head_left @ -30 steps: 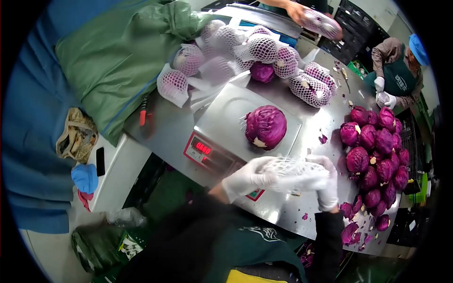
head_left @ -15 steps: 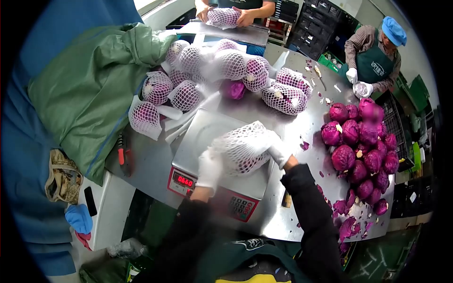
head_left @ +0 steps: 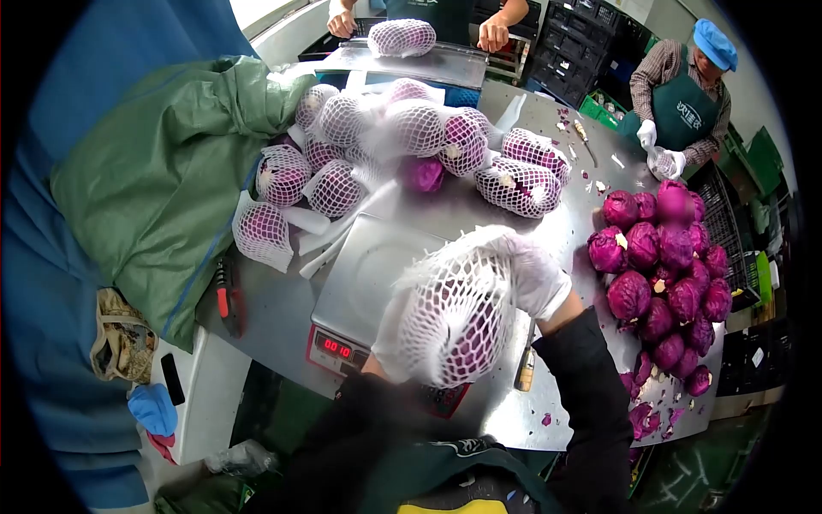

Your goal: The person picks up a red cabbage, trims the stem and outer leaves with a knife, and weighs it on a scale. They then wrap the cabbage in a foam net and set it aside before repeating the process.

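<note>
A red cabbage in a white foam net (head_left: 462, 321) is held up in front of the digital scale (head_left: 349, 261), apart from its bare metal plate. My gloved left hand (head_left: 390, 338) grips its left side, with the fingers partly hidden behind the net. On the upper right, my gloved right hand (head_left: 541, 278) is closed on the gathered net. The red display (head_left: 333, 348) reads about 0.010. A knife with a wooden handle (head_left: 525, 373) lies to the right of the scale, below my right hand.
Several netted cabbages (head_left: 335, 188) lie beyond the scale, beside a green sack (head_left: 163, 171). Bare red cabbages (head_left: 658, 278) are heaped at right. Red-handled cutters (head_left: 224, 295) lie at left. One co-worker stands behind a netted cabbage (head_left: 402, 38); another person (head_left: 685, 103) handles a cabbage.
The netted cabbage has come off the scale toward me, and the display fell from 0.660 to about 0.010. The far co-worker's hands have let go of their netted cabbage.
</note>
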### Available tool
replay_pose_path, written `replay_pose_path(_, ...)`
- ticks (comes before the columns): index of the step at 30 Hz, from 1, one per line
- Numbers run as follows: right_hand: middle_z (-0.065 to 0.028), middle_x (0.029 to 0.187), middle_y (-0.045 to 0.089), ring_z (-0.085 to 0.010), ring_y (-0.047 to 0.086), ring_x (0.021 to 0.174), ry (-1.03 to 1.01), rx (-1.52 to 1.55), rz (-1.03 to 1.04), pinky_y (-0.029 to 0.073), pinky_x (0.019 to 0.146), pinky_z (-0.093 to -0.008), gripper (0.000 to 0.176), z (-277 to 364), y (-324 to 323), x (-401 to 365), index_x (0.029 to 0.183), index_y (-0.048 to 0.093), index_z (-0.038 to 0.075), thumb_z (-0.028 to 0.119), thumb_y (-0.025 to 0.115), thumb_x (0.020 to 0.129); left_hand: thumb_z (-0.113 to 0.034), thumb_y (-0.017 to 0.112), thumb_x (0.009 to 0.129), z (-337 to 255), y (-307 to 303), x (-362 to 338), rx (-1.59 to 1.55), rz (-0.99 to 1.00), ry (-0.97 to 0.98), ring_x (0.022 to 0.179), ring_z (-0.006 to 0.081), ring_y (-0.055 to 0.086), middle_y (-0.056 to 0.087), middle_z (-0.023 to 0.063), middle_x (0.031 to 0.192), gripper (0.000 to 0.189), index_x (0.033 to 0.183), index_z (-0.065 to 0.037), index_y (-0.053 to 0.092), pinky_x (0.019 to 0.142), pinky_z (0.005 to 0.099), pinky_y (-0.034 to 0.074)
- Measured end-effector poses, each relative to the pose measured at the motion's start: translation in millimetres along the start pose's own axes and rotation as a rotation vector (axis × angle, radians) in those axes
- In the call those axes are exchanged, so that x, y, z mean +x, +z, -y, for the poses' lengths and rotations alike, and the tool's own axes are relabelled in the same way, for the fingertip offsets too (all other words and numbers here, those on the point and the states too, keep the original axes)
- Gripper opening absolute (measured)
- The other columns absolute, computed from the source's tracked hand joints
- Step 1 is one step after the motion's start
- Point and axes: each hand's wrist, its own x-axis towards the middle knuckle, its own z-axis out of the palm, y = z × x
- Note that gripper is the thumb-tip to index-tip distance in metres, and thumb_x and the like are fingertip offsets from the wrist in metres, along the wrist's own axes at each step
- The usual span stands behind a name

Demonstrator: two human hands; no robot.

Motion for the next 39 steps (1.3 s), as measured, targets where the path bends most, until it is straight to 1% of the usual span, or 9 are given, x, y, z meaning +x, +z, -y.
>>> replay_pose_path(6,-0.0114,0.112,0.068,-0.0200,0.068,0.096,0.124,0.112,-0.291,0.058,0.084,-0.0359,0.026,-65,-57,-1,0.119,0.062,0.001,0.012,0.055,0.096,-0.025,0.049,0.099,9,-59,15,1.124,-0.040,0.556,0.113,0.0218,0.058,0.058,0.0115,0.127,0.042,0.133,0.001,0.048,0.100,0.0331,0.046)
replay_pose_path(10,0.0005,0.113,0.062,-0.0103,0.059,0.096,0.042,-0.475,-0.573,0.046,0.079,-0.0214,0.038,-53,-7,17,0.131,0.053,0.007,0.023,0.057,0.097,-0.020,0.047,0.100,-44,-37,35,1.121,0.005,0.560,0.120,0.0217,0.054,0.057,0.0094,0.131,0.036,0.130,0.000,0.052,0.106,0.0377,0.042)
replay_pose_path(15,0.0015,0.103,0.063,-0.0055,0.057,0.087,0.076,-0.692,-0.480,0.043,0.075,-0.0208,0.040,-44,-27,-9,0.131,0.054,0.005,0.022,0.059,0.095,-0.031,0.032,0.104,-155,-20,100,-0.019,-0.294,0.385,0.119,0.0281,0.056,0.059,0.0126,0.131,0.044,0.129,-0.003,0.054,0.107,0.0446,0.043)
replay_pose_path(20,-0.0006,0.096,0.066,-0.0055,0.060,0.079,0.070,-0.577,-0.566,0.044,0.071,-0.0182,0.032,-47,-52,-47,0.124,0.060,0.003,0.020,0.058,0.097,-0.017,0.056,0.097,-285,-92,202,0.294,-0.333,0.947,0.088,0.0172,0.064,0.066,0.0049,0.100,0.015,0.109,-0.011,0.062,0.078,0.0350,0.054)
replay_pose_path(23,-0.0017,0.096,0.067,-0.0053,0.060,0.079,0.091,-0.534,-0.635,0.045,0.070,-0.0188,0.031,-47,-62,-64,0.123,0.060,0.002,0.019,0.057,0.097,-0.012,0.057,0.095,-328,-92,246,0.318,-0.572,1.008,0.093,0.0169,0.061,0.064,0.0044,0.104,0.018,0.112,-0.006,0.060,0.079,0.0325,0.050)
replay_pose_path(27,-0.0046,0.098,0.067,-0.0058,0.060,0.078,0.072,-0.487,-0.745,0.047,0.069,-0.0190,0.031,-49,-68,-87,0.121,0.060,0.000,0.020,0.056,0.098,0.011,0.057,0.083,-357,-124,278,0.633,-0.275,1.049,0.103,0.0176,0.062,0.065,0.0094,0.114,0.034,0.115,0.001,0.060,0.095,0.0289,0.047)
replay_pose_path(30,-0.0063,0.091,0.067,-0.0081,0.062,0.075,0.011,-0.446,-0.821,0.049,0.067,-0.0205,0.032,-53,-73,-106,0.120,0.058,-0.004,0.019,0.055,0.098,-0.001,0.068,0.080,-377,-167,270,1.435,-0.630,1.034,0.098,0.0163,0.063,0.067,0.0088,0.110,0.035,0.114,0.002,0.061,0.086,0.0302,0.051)
replay_pose_path(35,-0.0050,0.089,0.066,-0.0077,0.060,0.073,-0.091,-0.613,-0.917,0.049,0.067,-0.0200,0.031,-59,-85,-150,0.120,0.059,-0.002,0.021,0.056,0.098,-0.026,0.082,0.073,-349,-146,234,1.492,-1.005,1.196,0.088,0.0264,0.067,0.070,0.0151,0.097,0.044,0.104,-0.001,0.064,0.081,0.0370,0.051)
replay_pose_path(39,0.0004,0.087,0.063,-0.0065,0.056,0.070,-0.159,-0.751,-1.099,0.047,0.063,-0.0203,0.027,-68,-105,-196,0.120,0.061,0.004,0.016,0.057,0.096,-0.029,0.077,0.082,-325,-153,211,1.946,-0.899,1.366,0.083,0.0192,0.060,0.064,0.0089,0.093,0.037,0.101,-0.001,0.060,0.078,0.0352,0.050)
